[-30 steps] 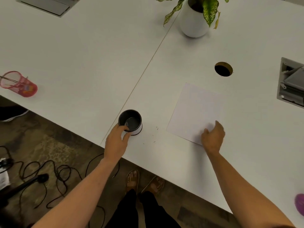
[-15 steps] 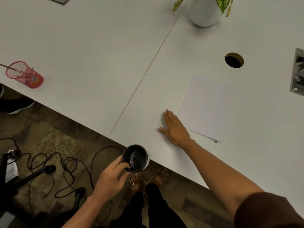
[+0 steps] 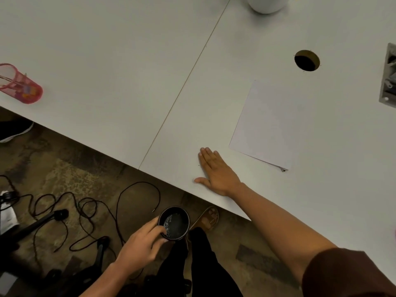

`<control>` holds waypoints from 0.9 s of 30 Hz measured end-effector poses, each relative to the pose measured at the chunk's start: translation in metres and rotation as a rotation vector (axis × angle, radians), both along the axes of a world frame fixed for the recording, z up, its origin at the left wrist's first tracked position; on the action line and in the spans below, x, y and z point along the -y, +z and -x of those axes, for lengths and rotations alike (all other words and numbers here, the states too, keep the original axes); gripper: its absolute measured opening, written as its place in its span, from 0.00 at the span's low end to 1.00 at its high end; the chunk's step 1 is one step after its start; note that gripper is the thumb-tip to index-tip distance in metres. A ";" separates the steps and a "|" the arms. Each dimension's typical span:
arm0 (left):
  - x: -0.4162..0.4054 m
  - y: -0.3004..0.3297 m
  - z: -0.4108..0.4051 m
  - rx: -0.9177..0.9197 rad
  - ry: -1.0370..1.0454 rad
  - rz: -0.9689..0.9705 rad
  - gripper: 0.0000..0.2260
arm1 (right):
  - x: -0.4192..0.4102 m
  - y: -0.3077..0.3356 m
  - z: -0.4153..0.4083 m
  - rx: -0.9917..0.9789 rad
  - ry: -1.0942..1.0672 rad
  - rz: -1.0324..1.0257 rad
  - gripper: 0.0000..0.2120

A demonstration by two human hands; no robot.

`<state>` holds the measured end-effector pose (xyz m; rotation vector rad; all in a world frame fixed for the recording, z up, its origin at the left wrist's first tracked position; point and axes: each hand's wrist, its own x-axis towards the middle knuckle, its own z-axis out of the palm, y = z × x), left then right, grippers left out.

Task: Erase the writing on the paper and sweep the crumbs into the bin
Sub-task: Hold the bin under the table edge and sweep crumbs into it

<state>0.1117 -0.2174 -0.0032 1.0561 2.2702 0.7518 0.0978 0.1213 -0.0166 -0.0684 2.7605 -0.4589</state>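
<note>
A blank white sheet of paper (image 3: 270, 123) lies on the white table (image 3: 107, 61), right of centre. My right hand (image 3: 216, 171) lies flat on the table near its front edge, fingers straight, just left of the paper. A tiny dark crumb (image 3: 198, 165) sits by its fingers. Below the table edge, over the floor, my left hand (image 3: 141, 247) grips the small round black bin (image 3: 174, 223) by its rim. The bin faces up with pale bits inside.
A pink mesh pen cup (image 3: 21, 84) lies at the table's left edge. A white plant pot (image 3: 267, 3) stands at the top, with a round cable hole (image 3: 307, 60) and a grey socket box (image 3: 389, 76) to the right. Black cables (image 3: 85, 211) sprawl on the floor.
My left hand took the bin off the table and lowered it below the front edge. My right hand left the paper and slid left, then toward the table edge.
</note>
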 end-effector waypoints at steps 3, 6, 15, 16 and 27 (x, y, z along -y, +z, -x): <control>-0.008 -0.016 0.005 0.048 0.025 0.056 0.11 | 0.011 0.001 -0.017 0.003 0.083 0.019 0.40; -0.022 -0.028 0.013 0.089 0.035 0.062 0.09 | 0.018 0.005 -0.032 -0.006 0.126 0.071 0.39; -0.052 -0.044 0.028 0.142 0.108 0.042 0.04 | -0.006 0.011 -0.032 -0.066 -0.306 0.116 0.37; -0.054 -0.044 0.030 0.148 0.113 0.048 0.03 | -0.004 0.010 -0.027 -0.049 -0.277 0.094 0.37; -0.069 -0.042 0.044 0.146 0.097 0.037 0.06 | 0.055 0.003 -0.056 -0.024 0.046 0.108 0.40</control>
